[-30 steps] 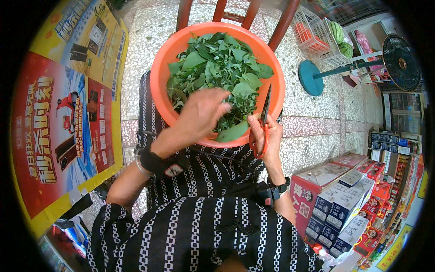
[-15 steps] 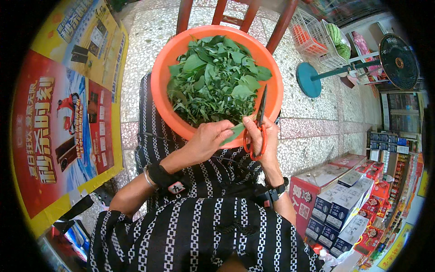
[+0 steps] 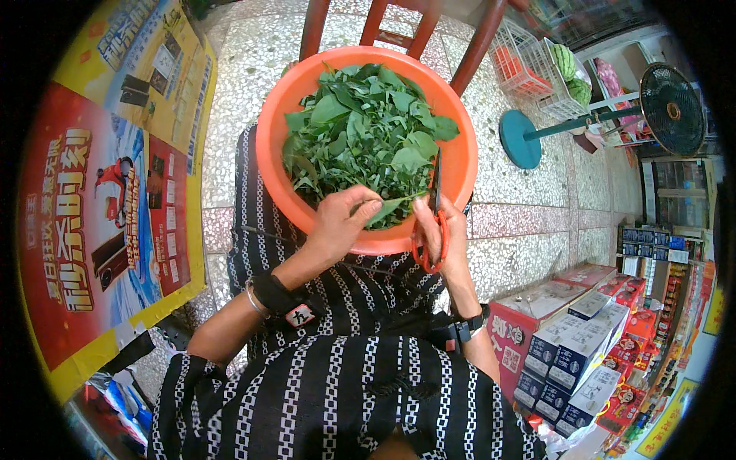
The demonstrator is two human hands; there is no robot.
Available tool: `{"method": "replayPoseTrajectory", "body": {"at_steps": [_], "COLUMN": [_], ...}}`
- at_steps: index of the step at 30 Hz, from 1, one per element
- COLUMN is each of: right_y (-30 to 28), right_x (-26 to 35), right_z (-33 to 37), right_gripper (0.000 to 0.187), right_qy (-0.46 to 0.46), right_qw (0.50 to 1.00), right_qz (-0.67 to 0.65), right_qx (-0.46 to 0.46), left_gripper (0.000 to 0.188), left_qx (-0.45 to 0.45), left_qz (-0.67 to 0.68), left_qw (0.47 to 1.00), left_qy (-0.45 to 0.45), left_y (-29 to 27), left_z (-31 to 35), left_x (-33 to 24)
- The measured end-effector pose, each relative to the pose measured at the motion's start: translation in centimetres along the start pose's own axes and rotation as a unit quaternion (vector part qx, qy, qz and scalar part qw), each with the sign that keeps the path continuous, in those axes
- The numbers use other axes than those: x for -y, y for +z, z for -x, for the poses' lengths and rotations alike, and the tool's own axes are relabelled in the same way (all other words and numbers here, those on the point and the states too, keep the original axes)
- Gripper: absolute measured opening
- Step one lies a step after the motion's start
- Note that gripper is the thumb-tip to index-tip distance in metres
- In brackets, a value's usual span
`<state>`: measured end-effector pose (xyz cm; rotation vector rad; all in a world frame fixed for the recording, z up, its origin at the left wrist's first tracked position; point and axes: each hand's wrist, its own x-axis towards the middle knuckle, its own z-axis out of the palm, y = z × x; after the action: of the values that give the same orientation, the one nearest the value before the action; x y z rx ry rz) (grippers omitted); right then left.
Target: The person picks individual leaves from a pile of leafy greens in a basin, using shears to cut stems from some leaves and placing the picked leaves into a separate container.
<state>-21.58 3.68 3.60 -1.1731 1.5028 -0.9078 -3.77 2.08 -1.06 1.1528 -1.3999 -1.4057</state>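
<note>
Pinching one green leaf between thumb and fingers of left hand, reaching in slantwise from lower left; gripping one pair of red-handled scissors in right hand, pointing blades forward; having leaf's far end at right thumb, exact contact unclear; spanning leaf between both hands' fingertips, over near side of one orange basin containing one heap of greens

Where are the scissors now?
Head view, right of centre: the red-handled scissors are in the person's right grip, pointing over the right side of the orange basin.
</note>
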Motion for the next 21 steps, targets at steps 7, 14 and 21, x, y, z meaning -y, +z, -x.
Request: {"method": "replayPoseTrajectory", "body": {"at_steps": [7,14,21], "right_y": [-1.3,-0.4,0.2], "right_x": [1.4,2.6,2.2], "right_z": [1.3,1.7,1.3], "right_gripper": [0.035,0.046,0.044], "right_qy": [0.009,-0.053,-0.060], "right_qw": [0.992,0.959,0.955], "right_qz": [0.099,0.235,0.256], "right_qx": [0.075,0.148,0.138], "left_gripper": [0.017,0.014,0.015], "left_qx": [-0.125,-0.137,-0.080], "left_qz": [0.078,0.038,-0.047], "left_qw": [0.989,0.990,0.994], "left_qy": [-0.015,-0.027,0.052], "left_y": [-1.3,-2.0,-1.4], "left_z": [0.2,0.8,1.4], "left_x": [-0.5,-2.0,-1.8]}}
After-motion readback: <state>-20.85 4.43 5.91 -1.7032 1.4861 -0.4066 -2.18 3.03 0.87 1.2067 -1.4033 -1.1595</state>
